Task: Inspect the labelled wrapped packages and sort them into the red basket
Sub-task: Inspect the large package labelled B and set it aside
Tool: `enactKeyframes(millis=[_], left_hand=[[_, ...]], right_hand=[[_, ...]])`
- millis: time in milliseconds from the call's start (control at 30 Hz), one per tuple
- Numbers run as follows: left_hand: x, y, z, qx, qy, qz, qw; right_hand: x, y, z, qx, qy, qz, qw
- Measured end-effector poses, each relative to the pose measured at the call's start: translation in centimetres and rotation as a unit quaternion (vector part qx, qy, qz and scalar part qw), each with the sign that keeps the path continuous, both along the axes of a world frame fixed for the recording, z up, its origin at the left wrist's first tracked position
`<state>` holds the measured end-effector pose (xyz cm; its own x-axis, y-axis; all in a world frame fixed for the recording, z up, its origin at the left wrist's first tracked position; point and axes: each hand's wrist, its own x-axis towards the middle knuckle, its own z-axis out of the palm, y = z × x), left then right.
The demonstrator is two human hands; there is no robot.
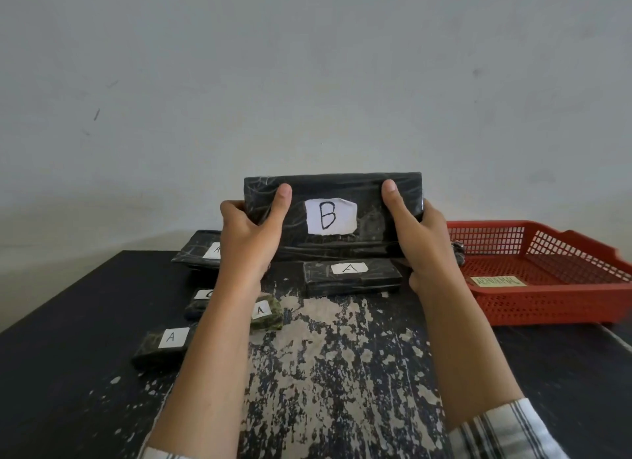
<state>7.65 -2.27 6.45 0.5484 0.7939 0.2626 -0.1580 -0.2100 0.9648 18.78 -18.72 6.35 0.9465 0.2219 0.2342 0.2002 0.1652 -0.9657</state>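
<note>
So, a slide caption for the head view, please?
Left hand and right hand hold up package B; red basket at right.

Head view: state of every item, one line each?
B package: held up off the table, label facing camera.
Left hand: grips its left end.
Right hand: grips its right end.
Long A package: flat on table, label up.
Rear A package: flat, label partly hidden by left hand.
Middle A package: on table, label up.
Front A package: on table, label up.
Red basket: on table at right, paper tag inside.
</note>
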Motion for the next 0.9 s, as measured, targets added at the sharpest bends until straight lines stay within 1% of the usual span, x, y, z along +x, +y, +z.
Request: enactKeyframes(millis=[100,167,233,367,533,733,833,900], left_hand=[[-0.4,0.6,0.1,-0.002,0.001,-0.079,0.997],[-0.6,0.8,0.0,-0.016,-0.016,-0.131,0.991],[-0.5,0.8,-0.1,-0.025,-0.036,-0.151,0.987],[-0.4,0.9,0.0,-0.046,-0.07,-0.131,0.988],[-0.8,0.9,0.2,-0.048,-0.081,-0.118,0.989],[-1.0,1.0,0.2,-0.053,-0.093,-0.151,0.983],[-0.8,0.9,0.2,-0.064,-0.108,-0.137,0.983],[-0.6,0.8,0.2,-0.074,-0.118,-0.122,0.983]], right_hand=[[-0.1,-0.4,0.5,0.036,0.028,0.001,0.999],[-0.3,-0.6,0.9,0.05,0.035,0.001,0.998],[-0.4,-0.9,1.0,0.052,0.025,0.004,0.998],[-0.8,-1.3,1.5,0.051,0.016,0.023,0.998],[-1.1,-1.1,1.6,0.045,0.022,0.027,0.998],[-1.1,-0.9,1.6,0.051,0.032,0.009,0.998],[-1.1,-0.8,1.5,0.048,0.007,0.018,0.999],[-1.0,-0.7,1.2,0.022,-0.032,0.028,0.999]])
